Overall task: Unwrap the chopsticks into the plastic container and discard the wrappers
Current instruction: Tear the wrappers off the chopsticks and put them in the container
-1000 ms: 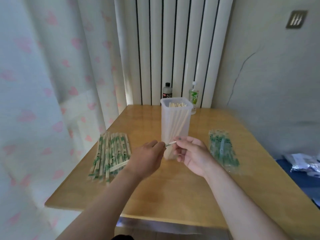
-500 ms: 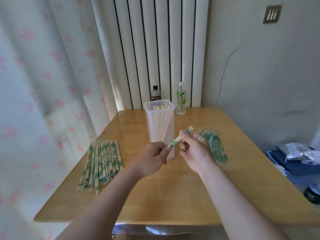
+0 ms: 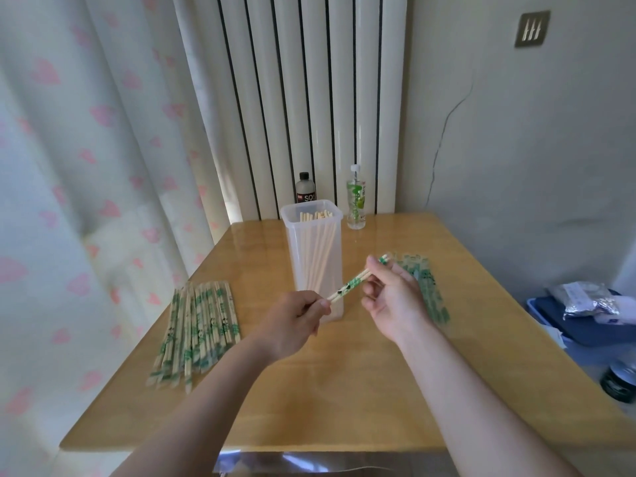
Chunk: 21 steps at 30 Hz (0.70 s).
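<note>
Hands (image 3: 296, 320) (image 3: 392, 301) pinching wrapped chopsticks (image 3: 351, 287) — plastic container (image 3: 311, 256) behind, table (image 3: 344, 390)

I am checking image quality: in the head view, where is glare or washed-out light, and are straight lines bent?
Head view: daylight through the curtain washes out the left; head view: soft glare on the far left corner of the table; head view: the white ribbed panel leans and fans outward, wide-angle distortion; head view: the wrapped chopsticks look sharp.

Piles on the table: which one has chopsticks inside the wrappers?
The left pile, left of the container: pale sticks show in every wrapper. The right pile, behind the right hand, is flat, empty film.
</note>
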### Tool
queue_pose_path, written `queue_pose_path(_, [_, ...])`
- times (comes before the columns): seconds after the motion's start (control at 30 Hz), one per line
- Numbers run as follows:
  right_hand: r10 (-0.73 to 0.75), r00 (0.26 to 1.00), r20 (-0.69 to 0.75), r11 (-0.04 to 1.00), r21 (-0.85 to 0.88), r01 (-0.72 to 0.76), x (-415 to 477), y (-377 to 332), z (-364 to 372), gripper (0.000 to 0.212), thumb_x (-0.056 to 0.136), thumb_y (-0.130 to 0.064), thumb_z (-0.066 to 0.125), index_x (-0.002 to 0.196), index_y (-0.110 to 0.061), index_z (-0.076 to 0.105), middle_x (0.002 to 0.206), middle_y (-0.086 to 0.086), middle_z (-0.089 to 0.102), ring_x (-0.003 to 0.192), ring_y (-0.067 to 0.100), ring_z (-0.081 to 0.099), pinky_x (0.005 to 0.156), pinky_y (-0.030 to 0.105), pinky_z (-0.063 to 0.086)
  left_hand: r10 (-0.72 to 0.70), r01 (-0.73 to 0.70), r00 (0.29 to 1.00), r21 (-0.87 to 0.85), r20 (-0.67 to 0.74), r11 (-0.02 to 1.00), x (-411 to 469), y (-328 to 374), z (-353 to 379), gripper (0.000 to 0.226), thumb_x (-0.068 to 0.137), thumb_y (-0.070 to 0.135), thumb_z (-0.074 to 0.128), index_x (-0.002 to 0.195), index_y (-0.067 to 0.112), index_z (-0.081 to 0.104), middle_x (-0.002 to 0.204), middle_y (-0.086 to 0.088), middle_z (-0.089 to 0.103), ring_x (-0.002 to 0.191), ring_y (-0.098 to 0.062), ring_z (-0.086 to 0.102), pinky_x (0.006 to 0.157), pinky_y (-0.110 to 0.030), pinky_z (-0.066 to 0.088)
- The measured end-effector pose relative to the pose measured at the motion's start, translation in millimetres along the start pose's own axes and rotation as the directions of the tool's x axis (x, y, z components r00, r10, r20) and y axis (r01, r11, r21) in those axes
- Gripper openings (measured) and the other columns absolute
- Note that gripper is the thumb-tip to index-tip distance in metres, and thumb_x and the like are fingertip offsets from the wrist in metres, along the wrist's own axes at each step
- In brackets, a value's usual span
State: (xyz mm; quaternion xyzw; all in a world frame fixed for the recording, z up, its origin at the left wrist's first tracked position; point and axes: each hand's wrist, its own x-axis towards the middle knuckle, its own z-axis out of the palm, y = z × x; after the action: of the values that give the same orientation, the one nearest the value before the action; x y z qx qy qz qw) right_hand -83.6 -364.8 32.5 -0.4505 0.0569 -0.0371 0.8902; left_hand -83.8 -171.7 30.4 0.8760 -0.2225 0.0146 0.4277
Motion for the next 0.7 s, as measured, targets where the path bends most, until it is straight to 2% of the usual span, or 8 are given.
queue_pose_path(0.1, [-0.002, 1.000, -0.015, 1.000, -0.017, 0.001, 1, 2, 0, 0.018, 0.089, -0.014, 0.075, 0.079, -0.015, 0.060, 0.067, -0.001, 0.056, 0.056, 0.012, 0.048, 0.044, 0.022, 0.034, 0.005, -0.005, 1.000, 0.013, 0.002, 1.000, -1, -4, -2, 0.030, 0.105, 0.024, 0.051, 0.092, 0.006, 0.070, 0.059, 0.006, 0.059, 0.048, 0.000, 0.046, 0.052, -0.014, 0.036])
queue_pose_path(0.27, [0.060, 0.996, 0.066, 0.989, -0.139, -0.050, -4, 25, 12, 0.026, 0.090, -0.013, 0.075, 0.076, -0.012, 0.052, 0.063, 0.003, 0.054, 0.054, 0.014, 0.048, 0.044, 0.026, 0.033, 0.036, -0.037, 0.999, -0.013, -0.036, 0.999, 1, -4, 3, 0.029, 0.105, 0.020, 0.051, 0.088, 0.004, 0.069, 0.057, 0.006, 0.057, 0.049, -0.001, 0.047, 0.053, -0.014, 0.037])
queue_pose_path(0.5, [-0.008, 0.998, -0.063, 0.998, -0.069, 0.004, 4, 5, 5, 0.022, 0.090, -0.013, 0.075, 0.076, -0.014, 0.058, 0.066, -0.001, 0.056, 0.056, 0.011, 0.049, 0.048, 0.024, 0.034, -0.012, 0.012, 1.000, -0.016, -0.025, 1.000, -1, -16, -3, 0.028, 0.104, 0.023, 0.052, 0.088, 0.009, 0.070, 0.059, 0.005, 0.054, 0.047, -0.002, 0.042, 0.052, -0.016, 0.034])
queue_pose_path(0.7, [0.057, 0.998, 0.022, 0.991, -0.120, -0.054, -2, 25, 11, 0.029, 0.091, -0.014, 0.074, 0.076, -0.012, 0.049, 0.064, 0.003, 0.054, 0.056, 0.016, 0.048, 0.046, 0.026, 0.033, 0.019, -0.019, 0.999, -0.013, -0.030, 1.000, 2, -14, 1, 0.026, 0.104, 0.021, 0.052, 0.088, 0.011, 0.069, 0.061, 0.000, 0.050, 0.051, -0.006, 0.040, 0.054, -0.025, 0.034])
